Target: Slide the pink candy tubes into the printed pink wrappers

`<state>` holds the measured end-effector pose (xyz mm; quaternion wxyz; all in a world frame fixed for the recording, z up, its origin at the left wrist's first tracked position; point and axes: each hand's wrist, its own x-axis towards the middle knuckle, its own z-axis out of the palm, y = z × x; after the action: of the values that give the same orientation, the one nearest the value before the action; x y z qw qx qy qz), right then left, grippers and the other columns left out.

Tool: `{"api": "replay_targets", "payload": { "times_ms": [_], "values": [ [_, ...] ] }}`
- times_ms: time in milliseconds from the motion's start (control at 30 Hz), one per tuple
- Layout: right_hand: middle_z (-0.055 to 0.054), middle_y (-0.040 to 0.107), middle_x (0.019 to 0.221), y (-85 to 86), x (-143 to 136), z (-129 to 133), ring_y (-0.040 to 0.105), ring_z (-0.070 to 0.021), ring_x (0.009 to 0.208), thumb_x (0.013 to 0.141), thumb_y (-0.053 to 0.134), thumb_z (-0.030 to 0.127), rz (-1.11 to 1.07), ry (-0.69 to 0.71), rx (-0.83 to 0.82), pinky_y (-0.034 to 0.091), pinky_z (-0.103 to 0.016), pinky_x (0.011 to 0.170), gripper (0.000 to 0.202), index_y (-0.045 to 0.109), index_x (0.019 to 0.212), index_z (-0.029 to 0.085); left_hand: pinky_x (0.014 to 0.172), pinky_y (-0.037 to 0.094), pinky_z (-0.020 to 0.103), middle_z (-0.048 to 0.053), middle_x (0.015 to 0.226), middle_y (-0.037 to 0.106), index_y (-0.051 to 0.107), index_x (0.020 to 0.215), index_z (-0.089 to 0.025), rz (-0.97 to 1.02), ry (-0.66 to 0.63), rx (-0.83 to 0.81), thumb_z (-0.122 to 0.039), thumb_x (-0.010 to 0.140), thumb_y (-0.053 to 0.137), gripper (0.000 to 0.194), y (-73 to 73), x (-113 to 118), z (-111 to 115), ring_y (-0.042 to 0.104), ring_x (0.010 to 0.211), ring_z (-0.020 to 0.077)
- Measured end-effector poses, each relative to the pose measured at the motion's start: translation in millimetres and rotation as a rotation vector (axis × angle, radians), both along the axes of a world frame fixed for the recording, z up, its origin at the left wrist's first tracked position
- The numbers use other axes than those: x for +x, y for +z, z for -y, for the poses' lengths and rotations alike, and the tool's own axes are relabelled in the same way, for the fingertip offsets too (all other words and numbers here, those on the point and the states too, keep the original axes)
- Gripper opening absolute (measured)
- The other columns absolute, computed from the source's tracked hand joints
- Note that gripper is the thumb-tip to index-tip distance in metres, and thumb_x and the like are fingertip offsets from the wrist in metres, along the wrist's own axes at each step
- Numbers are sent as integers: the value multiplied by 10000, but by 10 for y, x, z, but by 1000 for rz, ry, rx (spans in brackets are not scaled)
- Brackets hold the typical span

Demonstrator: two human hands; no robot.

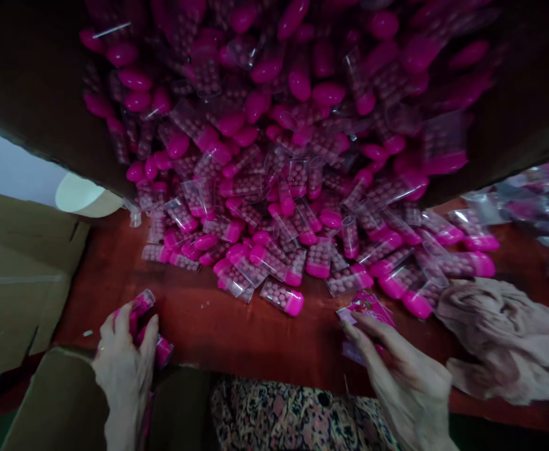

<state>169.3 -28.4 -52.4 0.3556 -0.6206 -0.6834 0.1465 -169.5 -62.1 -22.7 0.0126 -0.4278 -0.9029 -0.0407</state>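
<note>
- The left hand [126, 351], lower left of the frame, has its fingers curled down around small pink-and-clear plastic tubes [143, 302]; at least two show.
- The right hand [403, 369], lower right, pinches glossy pink printed cards [372, 305] between thumb and fingers, just above or on the red-brown counter [237, 341]; which, I cannot tell.
- The tubes look light, stiff and rather slippery, so the sides near mid-length should give the surest hold; the thin clear walls might crack if squeezed hard.
- The cards look thin, light and bendable, best pinched at an edge or corner.
- The upper tube slants, its clear end pointing to the upper right; the lower one's visible end points right and slightly down.
- The cards' printed part points up the frame from the fingertips; overlap and the fingers hide their long axis.
</note>
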Motion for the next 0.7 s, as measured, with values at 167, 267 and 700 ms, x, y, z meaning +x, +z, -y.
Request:
{"api": "replay_targets", "payload": {
  "times_ms": [167,267,700],
  "values": [
    [-64,738,796,-108,225,-8,693,-187,600,841,563,395,-10,-123,-56,574,-286,666,293,692,913,141,731,445,453,172,1201,524,546,1155,-179,-144,40,20,-463,847,387,448,-76,-105,-210,555,982,354],
    [-68,735,814,-124,243,1,690,-193,602,836,568,404,-40,-154,-80,571,-305,678,305,692,923,139,751,447,436,151,1167,532,560,1128,-173,-127,-11,30,-480,835,411,450,-62,-220,-269,553,971,345],
    [-80,730,782,-18,59,11,692,-209,635,850,550,415,-1,-65,-31,557,-329,676,324,696,896,129,725,444,338,19,843,505,639,957,-203,175,-208,179,-519,650,625,441,-25,-965,-397,537,749,209]
  ]
}}
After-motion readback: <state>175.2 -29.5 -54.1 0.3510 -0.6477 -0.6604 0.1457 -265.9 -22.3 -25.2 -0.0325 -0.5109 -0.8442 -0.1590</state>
